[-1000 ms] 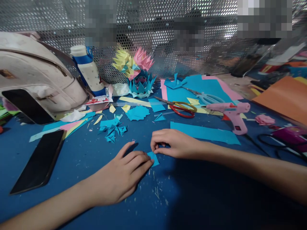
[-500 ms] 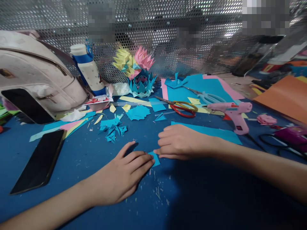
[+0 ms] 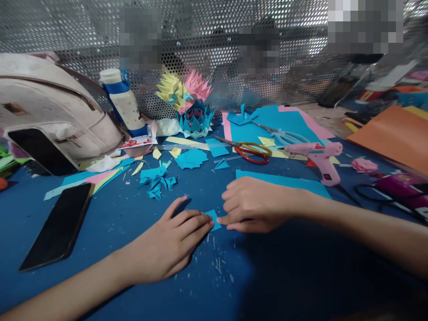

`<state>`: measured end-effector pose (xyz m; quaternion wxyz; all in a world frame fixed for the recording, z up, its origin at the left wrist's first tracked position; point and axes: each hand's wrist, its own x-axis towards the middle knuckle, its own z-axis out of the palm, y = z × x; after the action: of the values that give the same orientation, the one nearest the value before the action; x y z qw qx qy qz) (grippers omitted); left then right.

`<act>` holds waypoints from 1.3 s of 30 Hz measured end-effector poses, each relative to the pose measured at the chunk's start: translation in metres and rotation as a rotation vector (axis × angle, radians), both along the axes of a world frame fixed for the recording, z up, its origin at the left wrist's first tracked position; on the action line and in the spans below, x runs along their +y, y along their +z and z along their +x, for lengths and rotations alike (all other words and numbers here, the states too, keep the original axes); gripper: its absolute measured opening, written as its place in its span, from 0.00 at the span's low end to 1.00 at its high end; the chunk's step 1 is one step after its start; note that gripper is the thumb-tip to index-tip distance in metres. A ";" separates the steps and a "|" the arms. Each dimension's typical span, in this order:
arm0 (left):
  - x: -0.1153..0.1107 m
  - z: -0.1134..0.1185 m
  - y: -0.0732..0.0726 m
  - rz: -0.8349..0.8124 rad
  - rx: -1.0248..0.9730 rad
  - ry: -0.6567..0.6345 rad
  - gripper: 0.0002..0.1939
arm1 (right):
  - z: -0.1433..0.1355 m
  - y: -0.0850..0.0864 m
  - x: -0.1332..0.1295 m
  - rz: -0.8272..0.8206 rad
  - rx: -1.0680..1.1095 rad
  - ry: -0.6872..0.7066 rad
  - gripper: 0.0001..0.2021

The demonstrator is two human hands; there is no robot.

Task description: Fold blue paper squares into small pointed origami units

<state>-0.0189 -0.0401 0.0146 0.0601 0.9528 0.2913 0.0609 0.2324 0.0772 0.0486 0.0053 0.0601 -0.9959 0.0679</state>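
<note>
A small piece of folded blue paper (image 3: 215, 218) lies flat on the table between my hands. Stretched out and flat, the fingers of my left hand (image 3: 179, 236) press its left side down, with the thumb apart. My right hand (image 3: 256, 203) is curled into a loose fist, and one fingertip touches the paper's right edge. Just beyond my left hand sits a cluster of folded blue paper pieces (image 3: 157, 179). A long blue paper sheet (image 3: 284, 179) lies partly behind my right hand and forearm.
Red-and-yellow-handled scissors (image 3: 252, 154), a pink glue gun (image 3: 317, 156) and blue-handled scissors (image 3: 284, 135) lie beyond my right hand. Paper flowers (image 3: 195, 118) stand at the back. A black phone (image 3: 58, 227), a bottle (image 3: 123, 102) and a backpack (image 3: 50, 107) are on the left.
My right hand has shifted slightly nearer to me, its fingertip now lower on the paper's edge. More of the blue paper shows. My left hand stays almost still; the view has tilted a little.
</note>
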 end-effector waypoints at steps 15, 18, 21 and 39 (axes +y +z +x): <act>-0.001 0.000 -0.002 -0.011 -0.042 -0.005 0.26 | 0.003 0.014 -0.007 -0.202 -0.086 -0.030 0.12; -0.001 -0.001 -0.004 0.010 -0.064 -0.014 0.26 | 0.001 0.009 -0.004 -0.294 0.033 -0.056 0.12; -0.001 -0.001 -0.004 0.012 -0.077 -0.007 0.26 | -0.003 -0.004 0.000 -0.288 0.172 -0.209 0.14; 0.000 -0.001 -0.001 -0.015 -0.019 0.011 0.33 | -0.015 -0.037 0.003 -0.544 0.141 -0.259 0.12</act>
<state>-0.0201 -0.0400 0.0134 0.0696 0.9501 0.2965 0.0680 0.2179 0.0806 0.0117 0.0991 -0.0663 -0.9376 0.3266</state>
